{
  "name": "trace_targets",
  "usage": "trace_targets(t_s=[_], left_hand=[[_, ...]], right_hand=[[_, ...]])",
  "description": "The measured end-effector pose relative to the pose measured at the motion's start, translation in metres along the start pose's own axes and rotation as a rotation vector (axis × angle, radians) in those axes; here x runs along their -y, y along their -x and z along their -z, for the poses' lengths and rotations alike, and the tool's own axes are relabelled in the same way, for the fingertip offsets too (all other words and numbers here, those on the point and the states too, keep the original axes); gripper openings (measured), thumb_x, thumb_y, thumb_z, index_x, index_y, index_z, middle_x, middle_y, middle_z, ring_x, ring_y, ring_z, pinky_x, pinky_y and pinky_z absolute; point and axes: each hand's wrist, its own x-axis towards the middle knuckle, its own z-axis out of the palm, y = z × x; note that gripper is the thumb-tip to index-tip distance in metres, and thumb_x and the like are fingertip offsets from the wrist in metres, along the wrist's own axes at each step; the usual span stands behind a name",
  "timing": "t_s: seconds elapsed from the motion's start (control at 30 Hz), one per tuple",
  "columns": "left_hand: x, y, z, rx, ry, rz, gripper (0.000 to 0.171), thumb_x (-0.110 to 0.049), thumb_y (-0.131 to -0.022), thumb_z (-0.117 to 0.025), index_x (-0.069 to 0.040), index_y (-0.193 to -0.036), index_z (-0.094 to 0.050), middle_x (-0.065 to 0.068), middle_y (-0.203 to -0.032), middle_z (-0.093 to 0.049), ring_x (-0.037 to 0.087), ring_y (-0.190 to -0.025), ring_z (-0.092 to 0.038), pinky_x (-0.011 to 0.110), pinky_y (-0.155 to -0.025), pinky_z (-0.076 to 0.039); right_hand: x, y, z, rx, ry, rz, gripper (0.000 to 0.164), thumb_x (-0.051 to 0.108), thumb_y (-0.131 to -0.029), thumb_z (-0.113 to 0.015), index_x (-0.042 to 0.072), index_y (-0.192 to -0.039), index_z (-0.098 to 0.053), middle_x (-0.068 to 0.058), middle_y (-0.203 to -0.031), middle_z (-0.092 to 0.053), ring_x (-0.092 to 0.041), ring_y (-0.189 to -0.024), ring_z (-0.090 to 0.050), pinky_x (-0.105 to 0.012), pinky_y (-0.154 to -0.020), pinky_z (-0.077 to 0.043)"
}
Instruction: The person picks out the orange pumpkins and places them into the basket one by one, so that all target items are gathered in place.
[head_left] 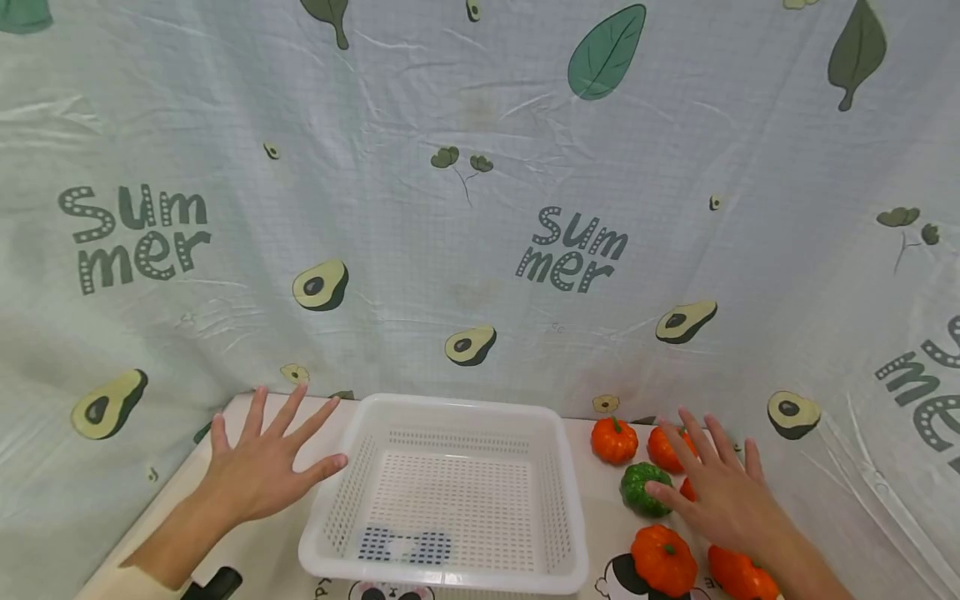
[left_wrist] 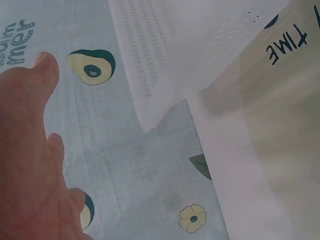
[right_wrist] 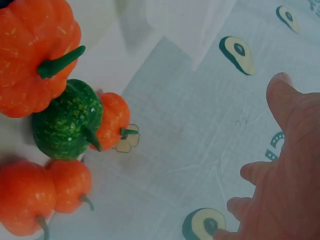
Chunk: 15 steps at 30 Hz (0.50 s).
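My left hand is spread with straight fingers to the left of a white plastic basket, holding nothing. On the other side, my right hand hovers with fingers spread over a group of small pumpkins, also holding nothing. A green pumpkin lies below its thumb. Around it are several orange pumpkins, among them one at the back and one at the front. The right forearm partly hides another orange pumpkin. In the right wrist view the green pumpkin sits among orange ones, apart from the hand.
The basket, with perforated walls and floor, stands mid-table. A printed curtain with avocados and "summer" lettering hangs behind and at both sides. A black object shows by the left wrist. The white table carries printed cartoon faces.
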Motion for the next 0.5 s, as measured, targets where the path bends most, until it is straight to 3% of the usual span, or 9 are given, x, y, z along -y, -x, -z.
trace_targets(t_s=[0.2,0.5], left_hand=[[0.0,0.002,-0.007,0.005,0.008,0.013,0.089,-0.078,-0.089,-0.055,-0.034,-0.163,-0.033,0.018,-0.173,-0.021,0.066,-0.151,-0.006,0.093,-0.103,-0.002],[0.002,0.006,-0.016,0.016,0.019,0.02,0.09,-0.077,-0.088,-0.058,-0.035,-0.163,-0.034,0.018,-0.174,-0.02,0.068,-0.15,-0.007,0.094,-0.101,-0.002]], right_hand=[[-0.001,0.004,-0.005,0.008,-0.011,-0.014,0.097,0.07,-0.091,-0.062,0.01,-0.162,-0.034,-0.021,-0.172,-0.018,-0.054,-0.152,-0.012,-0.087,-0.111,-0.001],[-0.002,0.007,-0.013,0.035,-0.039,-0.054,0.103,0.073,-0.087,-0.063,0.008,-0.162,-0.035,-0.024,-0.172,-0.017,-0.056,-0.152,-0.009,-0.085,-0.111,0.005]])
